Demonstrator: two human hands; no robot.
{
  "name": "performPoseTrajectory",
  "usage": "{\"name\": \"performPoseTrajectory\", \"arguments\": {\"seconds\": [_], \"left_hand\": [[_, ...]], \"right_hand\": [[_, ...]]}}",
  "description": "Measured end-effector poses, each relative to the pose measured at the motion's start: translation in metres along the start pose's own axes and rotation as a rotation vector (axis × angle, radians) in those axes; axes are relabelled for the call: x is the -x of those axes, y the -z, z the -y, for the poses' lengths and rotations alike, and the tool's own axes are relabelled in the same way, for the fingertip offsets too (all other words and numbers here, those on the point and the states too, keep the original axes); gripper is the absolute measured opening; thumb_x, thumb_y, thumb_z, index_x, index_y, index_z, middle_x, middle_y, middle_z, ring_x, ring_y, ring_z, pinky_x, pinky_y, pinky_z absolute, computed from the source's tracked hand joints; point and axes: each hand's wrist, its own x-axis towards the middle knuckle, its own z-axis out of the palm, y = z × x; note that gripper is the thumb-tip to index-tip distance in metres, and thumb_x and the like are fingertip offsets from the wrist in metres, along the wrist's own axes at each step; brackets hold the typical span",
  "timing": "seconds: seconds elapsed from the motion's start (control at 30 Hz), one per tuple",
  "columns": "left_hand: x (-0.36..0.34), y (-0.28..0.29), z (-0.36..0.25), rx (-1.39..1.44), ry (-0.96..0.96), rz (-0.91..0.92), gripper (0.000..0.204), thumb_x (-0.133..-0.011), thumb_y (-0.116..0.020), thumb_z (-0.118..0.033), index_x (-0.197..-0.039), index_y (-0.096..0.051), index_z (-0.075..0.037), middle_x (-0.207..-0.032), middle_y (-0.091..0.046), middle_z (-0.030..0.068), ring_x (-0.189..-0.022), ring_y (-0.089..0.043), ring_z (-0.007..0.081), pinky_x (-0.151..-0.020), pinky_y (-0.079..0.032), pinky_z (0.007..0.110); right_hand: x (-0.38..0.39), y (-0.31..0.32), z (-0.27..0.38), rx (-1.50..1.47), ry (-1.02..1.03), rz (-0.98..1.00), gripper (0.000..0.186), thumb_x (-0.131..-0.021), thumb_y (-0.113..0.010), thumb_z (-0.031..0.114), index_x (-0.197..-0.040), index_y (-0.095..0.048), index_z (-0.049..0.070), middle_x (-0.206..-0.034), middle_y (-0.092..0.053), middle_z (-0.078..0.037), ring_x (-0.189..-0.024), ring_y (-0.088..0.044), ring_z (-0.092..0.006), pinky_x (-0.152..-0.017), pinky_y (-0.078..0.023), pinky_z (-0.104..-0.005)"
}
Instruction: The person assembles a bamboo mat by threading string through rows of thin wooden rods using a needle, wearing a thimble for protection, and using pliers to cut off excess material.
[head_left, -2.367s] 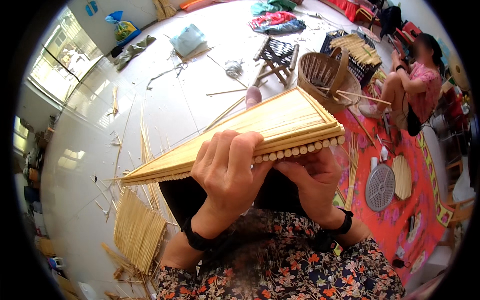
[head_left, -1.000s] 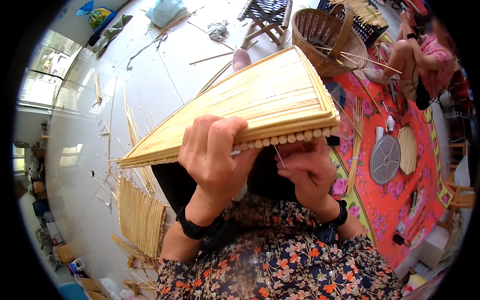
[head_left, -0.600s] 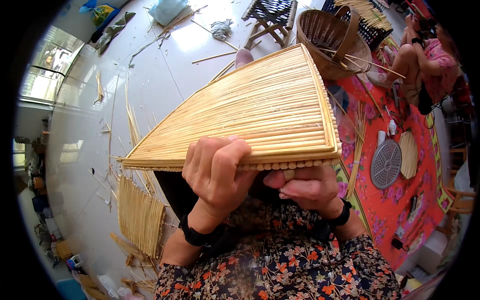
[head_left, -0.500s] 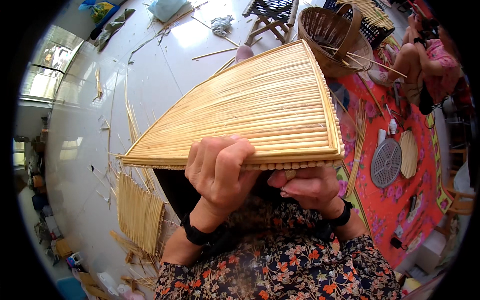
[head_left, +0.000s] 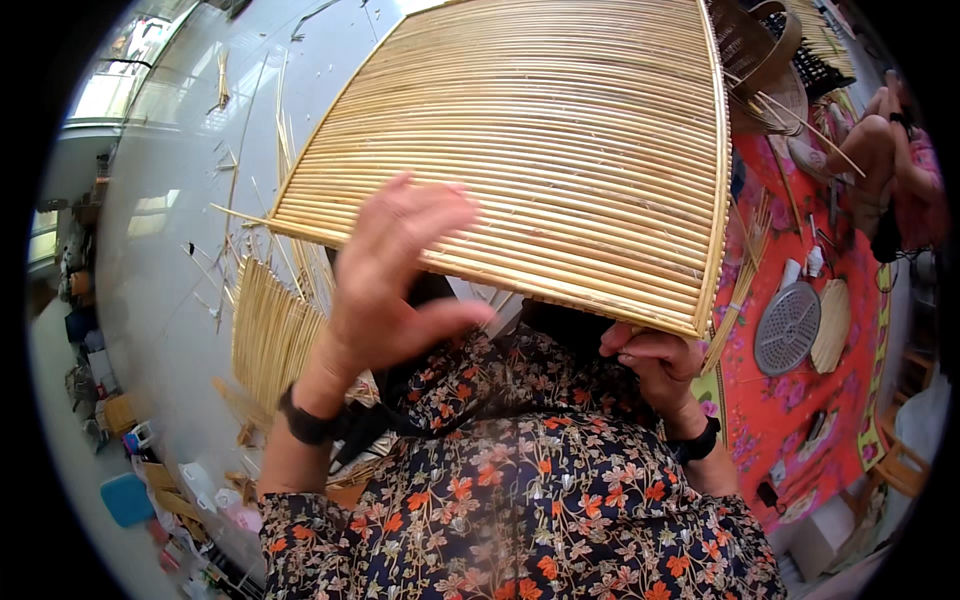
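Observation:
A panel of pale reed stalks [head_left: 540, 120] bound side by side, with a rim strip along its edges, fills the upper middle of my view, its face turned up toward me. My left hand [head_left: 385, 285] is open and slightly blurred, fingers apart and thumb out, over the panel's near left edge, gripping nothing. My right hand [head_left: 665, 365] is closed on the panel's near right corner, its fingers partly hidden beneath; whether it also holds anything small is unclear. My flower-patterned garment fills the bottom of the view.
Another reed mat [head_left: 270, 345] and loose sticks lie on the pale floor [head_left: 170, 330] at left. At right, a red floral mat [head_left: 790, 450] holds a grey perforated disc [head_left: 785, 330], an oval slat board [head_left: 832, 325] and stick bundles. A basket [head_left: 765, 45] stands beyond; another person [head_left: 895, 170] sits nearby.
The panel has risen higher in view and shows more of its face. My left hand has let go and moved left; my right hand has shifted right along the edge.

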Motion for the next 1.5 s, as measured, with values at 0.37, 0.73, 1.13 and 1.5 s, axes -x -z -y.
{"name": "performPoseTrajectory", "arguments": {"seconds": [0.37,0.73,1.13,1.5], "left_hand": [[0.036,0.019,0.044,0.105,0.181,0.187,0.047,-0.085,-0.08,-0.026,-0.126,-0.068,-0.005,-0.134,-0.066,0.0125,-0.126,-0.06,0.0321,-0.108,-0.046,0.044],[0.048,0.004,0.032,-0.072,0.161,0.129,0.04,-0.071,-0.088,-0.021,-0.109,-0.078,-0.016,-0.13,-0.067,0.0088,-0.115,-0.063,0.0304,-0.098,-0.05,0.042],[0.087,-0.033,0.006,-0.248,0.136,0.051,0.047,-0.076,-0.084,-0.033,-0.119,-0.075,-0.016,-0.136,-0.063,0.0153,-0.124,-0.06,0.0365,-0.102,-0.047,0.046],[0.082,-0.045,0.003,-0.324,0.046,0.019,0.035,-0.084,-0.08,-0.031,-0.115,-0.076,-0.017,-0.133,-0.067,0.01,-0.127,-0.061,0.0335,-0.109,-0.044,0.048]], "right_hand": [[0.016,0.003,-0.018,0.042,-0.078,-0.113,0.02,-0.086,-0.067,-0.014,-0.1,-0.067,0.0,-0.1,-0.075,-0.017,-0.093,-0.074,-0.0287,-0.082,-0.062,-0.0393],[0.025,0.004,-0.02,0.014,-0.193,-0.205,0.016,-0.088,-0.069,-0.01,-0.101,-0.067,0.0,-0.104,-0.076,-0.017,-0.095,-0.073,-0.025,-0.084,-0.061,-0.0359],[0.046,0.048,-0.006,-0.1,-0.269,-0.48,0.007,-0.093,-0.067,0.002,-0.099,-0.07,-0.001,-0.119,-0.067,-0.015,-0.103,-0.065,-0.0237,-0.088,-0.057,-0.0388],[-0.049,0.048,-0.017,0.21,-0.05,-0.352,0.01,-0.091,-0.075,0.002,-0.101,-0.076,0.003,-0.153,-0.049,-0.017,-0.141,-0.047,-0.0263,-0.113,-0.043,-0.0366]]}}
